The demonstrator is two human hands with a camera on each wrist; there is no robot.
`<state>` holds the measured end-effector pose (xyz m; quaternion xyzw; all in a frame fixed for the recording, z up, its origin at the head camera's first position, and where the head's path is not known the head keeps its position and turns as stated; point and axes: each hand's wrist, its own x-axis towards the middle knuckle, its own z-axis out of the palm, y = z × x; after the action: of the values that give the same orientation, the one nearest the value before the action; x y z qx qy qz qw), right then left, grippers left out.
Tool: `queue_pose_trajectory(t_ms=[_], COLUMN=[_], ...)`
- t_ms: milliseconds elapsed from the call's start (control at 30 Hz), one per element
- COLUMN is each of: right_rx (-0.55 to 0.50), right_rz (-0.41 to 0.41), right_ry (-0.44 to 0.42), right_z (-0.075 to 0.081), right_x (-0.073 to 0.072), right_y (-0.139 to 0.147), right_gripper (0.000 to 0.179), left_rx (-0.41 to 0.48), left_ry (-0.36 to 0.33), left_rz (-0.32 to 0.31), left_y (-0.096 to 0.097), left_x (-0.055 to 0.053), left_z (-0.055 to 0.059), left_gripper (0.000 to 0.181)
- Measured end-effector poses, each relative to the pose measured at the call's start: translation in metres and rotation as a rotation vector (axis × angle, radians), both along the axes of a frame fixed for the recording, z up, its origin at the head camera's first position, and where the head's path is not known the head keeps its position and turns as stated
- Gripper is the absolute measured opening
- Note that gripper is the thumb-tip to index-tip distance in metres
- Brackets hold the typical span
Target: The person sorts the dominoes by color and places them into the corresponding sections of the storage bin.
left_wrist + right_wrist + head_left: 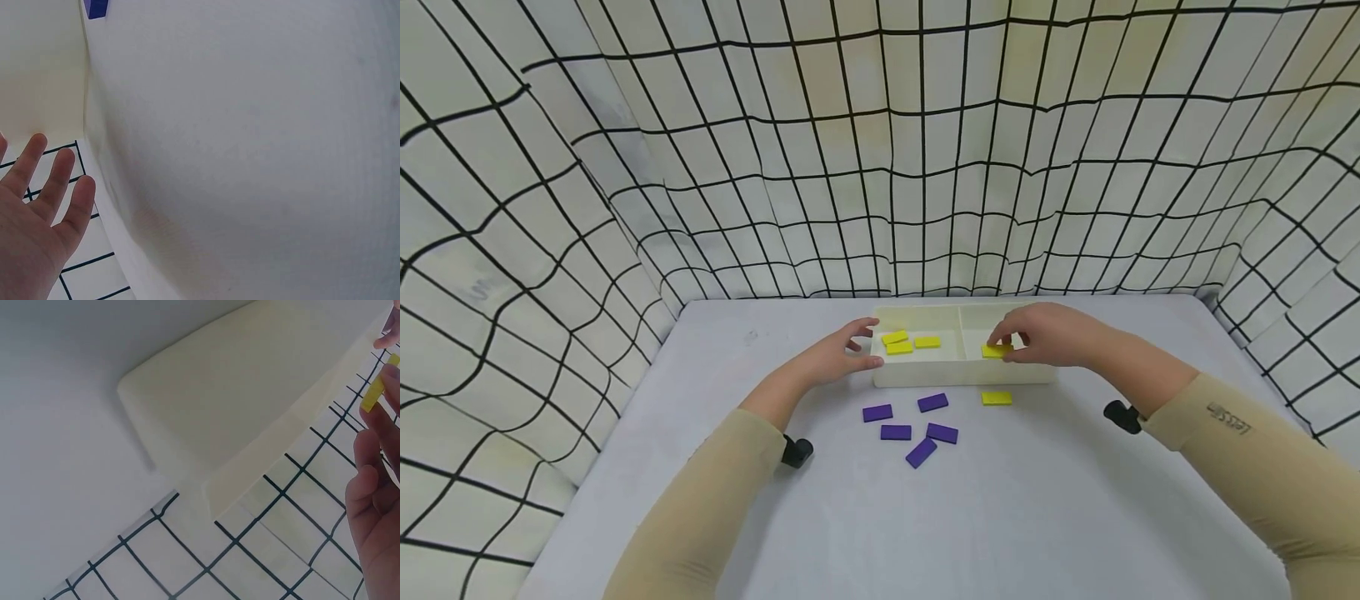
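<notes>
A long cream box (917, 374) has a divider making two compartments. Three yellow tiles (927, 342) lie in its left compartment. My left hand (842, 354) is at the box's left end, fingers spread and fairly straight; the left wrist view shows these fingers (80, 203) by the box wall. Over the right compartment, my right hand (1047, 335) pinches a yellow tile (993, 352) between thumb and fingers. This yellow tile (373, 394) also shows at the right edge of the right wrist view, above the box's rim.
Another yellow tile (997, 398) lies on the white table (1000, 517) in front of the box. Several purple tiles (896, 432) are scattered nearer to me, left of it. White walls with black netting (917, 175) stand behind and at both sides.
</notes>
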<state>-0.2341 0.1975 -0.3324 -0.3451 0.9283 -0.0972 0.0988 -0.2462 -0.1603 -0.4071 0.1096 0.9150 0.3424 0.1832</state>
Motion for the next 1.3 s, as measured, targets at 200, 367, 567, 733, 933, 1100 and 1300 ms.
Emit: queue_pose_trajectory(t_ms=[200, 367, 567, 733, 933, 1100, 1300], right_rx=[0.02, 0.041, 0.091, 0.151, 0.198, 0.233, 0.274], right_rz=[0.006, 0.018, 0.043, 0.056, 0.061, 0.054, 0.063], right_ry=[-0.016, -0.035, -0.055, -0.068, -0.061, -0.038, -0.01], right_z=[-0.001, -0.006, -0.014, -0.021, -0.03, -0.036, -0.042], right_x=[-0.017, -0.029, -0.041, -0.048, -0.057, -0.059, -0.062], right_y=[-0.029, -0.051, -0.074, -0.088, -0.1, -0.106, -0.112], right_gripper=[0.027, 0.026, 0.025, 0.024, 0.019, 0.017, 0.018], left_rx=[-0.003, 0.0, 0.0, 0.004, 0.007, 0.0, -0.006], left_ry=[0.003, 0.01, 0.011, 0.013, 0.012, 0.012, 0.016], left_rz=[-0.004, -0.01, -0.016, -0.009, 0.0, 0.002, 0.006], left_y=[0.001, 0.002, 0.003, 0.002, 0.001, 0.0, -0.001], left_x=[0.0, 0.001, 0.002, 0.002, 0.002, 0.002, 0.002], left_z=[0.0, 0.0, 0.001, 0.0, 0.0, 0.001, 0.001], left_gripper=[0.082, 0.081, 0.081, 0.081, 0.08, 0.081, 0.08])
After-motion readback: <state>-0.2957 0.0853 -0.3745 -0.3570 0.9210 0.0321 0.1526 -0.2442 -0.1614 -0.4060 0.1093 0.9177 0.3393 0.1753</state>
